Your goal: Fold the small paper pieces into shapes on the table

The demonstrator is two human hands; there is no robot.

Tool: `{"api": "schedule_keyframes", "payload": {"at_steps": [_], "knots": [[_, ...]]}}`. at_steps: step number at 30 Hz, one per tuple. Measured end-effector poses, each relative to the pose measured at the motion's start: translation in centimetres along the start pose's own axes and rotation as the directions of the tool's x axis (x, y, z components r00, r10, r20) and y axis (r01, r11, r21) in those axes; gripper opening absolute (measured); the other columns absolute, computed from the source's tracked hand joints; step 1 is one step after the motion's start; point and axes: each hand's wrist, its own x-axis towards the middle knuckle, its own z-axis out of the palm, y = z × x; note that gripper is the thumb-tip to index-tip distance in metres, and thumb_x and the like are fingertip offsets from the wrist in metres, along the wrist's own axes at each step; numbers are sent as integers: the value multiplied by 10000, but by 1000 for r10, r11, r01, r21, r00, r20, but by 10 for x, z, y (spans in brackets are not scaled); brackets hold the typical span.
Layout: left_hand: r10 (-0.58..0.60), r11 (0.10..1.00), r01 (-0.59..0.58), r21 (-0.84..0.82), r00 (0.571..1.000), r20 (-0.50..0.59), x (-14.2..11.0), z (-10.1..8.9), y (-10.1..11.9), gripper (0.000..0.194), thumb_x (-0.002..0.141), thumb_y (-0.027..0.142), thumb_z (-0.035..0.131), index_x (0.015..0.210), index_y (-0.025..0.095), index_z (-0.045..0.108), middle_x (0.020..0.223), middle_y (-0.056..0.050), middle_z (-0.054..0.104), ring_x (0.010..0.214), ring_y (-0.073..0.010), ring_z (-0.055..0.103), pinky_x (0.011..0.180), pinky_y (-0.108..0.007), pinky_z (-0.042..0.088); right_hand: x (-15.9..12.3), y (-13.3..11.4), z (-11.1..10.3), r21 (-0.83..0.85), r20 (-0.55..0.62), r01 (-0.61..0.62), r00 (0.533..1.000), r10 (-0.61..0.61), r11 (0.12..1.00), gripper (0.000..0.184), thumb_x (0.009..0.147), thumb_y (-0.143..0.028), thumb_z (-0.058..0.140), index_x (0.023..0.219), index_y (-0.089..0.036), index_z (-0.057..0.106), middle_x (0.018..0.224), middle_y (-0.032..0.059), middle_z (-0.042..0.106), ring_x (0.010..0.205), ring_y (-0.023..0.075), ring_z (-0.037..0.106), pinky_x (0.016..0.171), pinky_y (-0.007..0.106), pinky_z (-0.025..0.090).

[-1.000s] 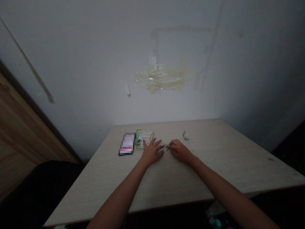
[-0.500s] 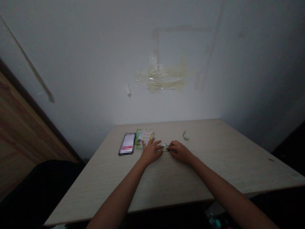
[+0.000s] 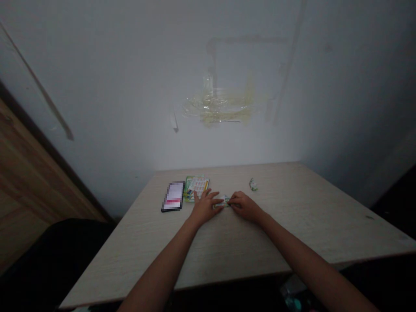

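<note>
A small green-and-white piece of printed paper [image 3: 224, 201] lies on the table between my two hands; fingers cover part of it. My left hand [image 3: 205, 207] is open, its fingers spread, with fingertips resting on the paper's left part. My right hand [image 3: 242, 203] is closed in a pinch at the paper's right end. Just beyond my left hand, a stack of printed cards or sheets [image 3: 199, 185] in green and white lies flat, partly behind the fingers. What is printed on it is too small to read.
A phone [image 3: 173, 196] with a blurred screen lies left of the stack. A small crumpled green-and-white piece [image 3: 253, 184] sits at the back right of the wooden table [image 3: 292, 208]. Behind the table rises a wall [image 3: 130, 86] with old tape [image 3: 224, 106].
Both hands stay nearly in place. A little more of the paper shows between my left fingers, and my right fingertips have shifted slightly along its right end.
</note>
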Motion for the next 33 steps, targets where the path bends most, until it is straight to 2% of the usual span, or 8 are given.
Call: {"api": "schedule_keyframes", "payload": {"at_steps": [13,17,22,27,33], "knots": [[-5,1000,5,-13,1000,-28,2,3,0,241,887,503,534,1062,444,689,1376,41,558,1364,-321,340,1036,-786,-27,2,6,3,33,-17,-64,998,64,997,158,901,-166,548,900,-174,706,877,65,631,893,187,565,831,329,466],[-6,1000,5,-23,999,-37,2,4,0,245,908,498,503,1054,437,690,1357,49,576,1360,-305,342,1039,-781,-27,1,7,3,-2,-17,-60,998,60,998,172,927,-199,531,920,-163,699,881,71,624,895,187,556,835,328,456],[8,1000,-10,-23,997,-77,3,10,-1,240,926,446,499,1062,395,690,1267,21,639,1320,-272,386,1061,-756,-10,-1,10,3,-45,3,-26,1000,26,999,177,890,-307,624,992,-193,712,917,67,618,897,189,546,819,318,444],[40,999,-44,-26,991,-126,4,12,1,206,915,414,533,1024,369,702,1187,10,662,1232,-239,459,1071,-745,8,2,9,6,-124,0,-23,1000,23,992,177,914,-251,581,988,-217,738,864,59,591,845,176,528,762,298,421],[49,998,-54,-31,989,-138,5,7,-1,147,869,388,612,919,317,731,1159,-8,658,1206,-236,473,1099,-707,-44,5,2,3,-165,24,7,1000,-3,986,189,908,-215,577,1000,-224,742,861,58,585,843,177,519,745,297,408]]}}
